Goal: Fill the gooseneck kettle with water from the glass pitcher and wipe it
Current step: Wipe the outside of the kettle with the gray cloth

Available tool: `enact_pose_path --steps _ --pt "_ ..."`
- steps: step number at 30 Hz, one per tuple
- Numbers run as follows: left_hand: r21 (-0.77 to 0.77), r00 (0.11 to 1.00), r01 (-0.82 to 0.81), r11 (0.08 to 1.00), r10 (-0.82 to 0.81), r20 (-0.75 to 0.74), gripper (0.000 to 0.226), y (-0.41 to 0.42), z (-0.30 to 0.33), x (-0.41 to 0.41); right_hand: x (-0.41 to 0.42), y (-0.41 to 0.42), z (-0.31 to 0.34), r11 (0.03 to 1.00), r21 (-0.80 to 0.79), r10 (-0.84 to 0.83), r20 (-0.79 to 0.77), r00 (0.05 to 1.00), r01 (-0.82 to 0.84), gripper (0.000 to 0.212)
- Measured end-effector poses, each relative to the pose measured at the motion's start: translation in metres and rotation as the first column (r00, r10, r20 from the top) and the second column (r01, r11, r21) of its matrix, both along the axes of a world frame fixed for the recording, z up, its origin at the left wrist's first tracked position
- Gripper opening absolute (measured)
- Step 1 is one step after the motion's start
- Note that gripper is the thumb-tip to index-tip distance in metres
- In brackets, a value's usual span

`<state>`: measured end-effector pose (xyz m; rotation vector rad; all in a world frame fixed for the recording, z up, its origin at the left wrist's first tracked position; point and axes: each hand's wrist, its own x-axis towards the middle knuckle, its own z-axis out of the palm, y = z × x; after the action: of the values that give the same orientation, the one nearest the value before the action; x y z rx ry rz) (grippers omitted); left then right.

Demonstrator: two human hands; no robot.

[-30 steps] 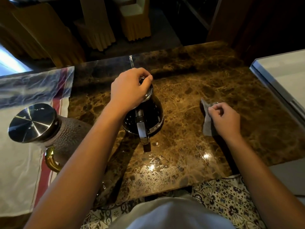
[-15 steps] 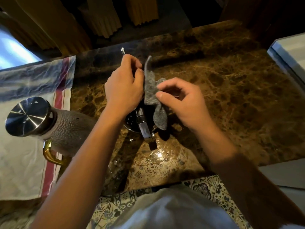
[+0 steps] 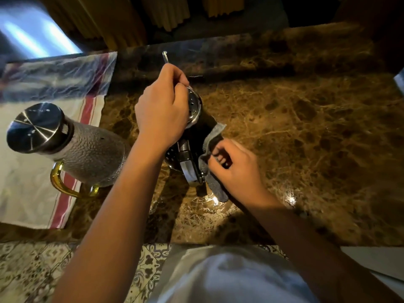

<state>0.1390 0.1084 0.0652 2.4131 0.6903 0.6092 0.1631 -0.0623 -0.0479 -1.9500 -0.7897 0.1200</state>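
Observation:
The dark gooseneck kettle (image 3: pixel 194 110) stands on the brown marble counter (image 3: pixel 306 138), its thin spout pointing away and its steel handle toward me. My left hand (image 3: pixel 161 110) covers the kettle's top, fingers curled around the lid area. A grey cloth (image 3: pixel 211 162) is pressed against the kettle's right side by my right hand (image 3: pixel 236 171), whose fingers grip the cloth. The textured glass pitcher (image 3: pixel 87 154), with a steel lid and a gold handle, stands to the left.
A white towel with red stripes (image 3: pixel 26 193) lies under the pitcher at the left. The counter's near edge runs just in front of my body. A pale surface edge (image 3: pixel 399 82) shows at the far right. Yellow draped chairs stand beyond the counter.
My right hand picked the grey cloth up from the counter at the right, carried it to the kettle, then lowered it to the kettle's right side. My left hand stayed on the top.

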Motion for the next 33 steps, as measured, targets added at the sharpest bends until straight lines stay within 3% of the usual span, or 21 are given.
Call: enact_pose_path --steps 5,11,15,19,23,30,33 --pt "-0.005 1.000 -0.001 1.000 0.001 0.014 0.013 -0.001 0.001 0.001 0.003 0.004 -0.007 0.998 -0.022 -0.065 0.048 0.997 0.066 0.018" --pt "0.020 1.000 0.001 1.000 -0.002 0.031 0.015 0.001 -0.002 0.001 0.006 0.013 0.029 0.979 0.196 -0.077 0.109 0.991 0.055 0.010" --pt "0.024 1.000 -0.008 1.000 0.007 0.023 0.013 -0.001 -0.001 0.001 0.006 0.024 0.037 0.972 0.236 -0.043 0.113 0.993 0.015 0.006" --pt "0.022 1.000 -0.008 1.000 0.007 0.016 0.016 -0.001 0.000 0.000 -0.008 0.020 0.018 0.984 0.175 0.021 0.114 0.993 -0.040 0.022" --pt "0.010 1.000 -0.008 1.000 0.008 0.021 0.016 -0.001 -0.001 0.000 -0.018 0.009 -0.011 0.992 0.120 0.022 0.152 0.988 -0.041 0.009" --pt "0.004 1.000 -0.015 1.000 0.015 0.020 0.019 -0.002 0.000 -0.001 -0.013 -0.007 -0.028 0.996 -0.084 0.023 0.032 0.999 -0.021 0.006" --pt "0.014 1.000 -0.011 1.000 0.011 0.013 0.018 -0.002 0.002 -0.001 -0.008 -0.007 -0.015 0.998 -0.064 0.028 -0.021 0.999 -0.029 0.005"
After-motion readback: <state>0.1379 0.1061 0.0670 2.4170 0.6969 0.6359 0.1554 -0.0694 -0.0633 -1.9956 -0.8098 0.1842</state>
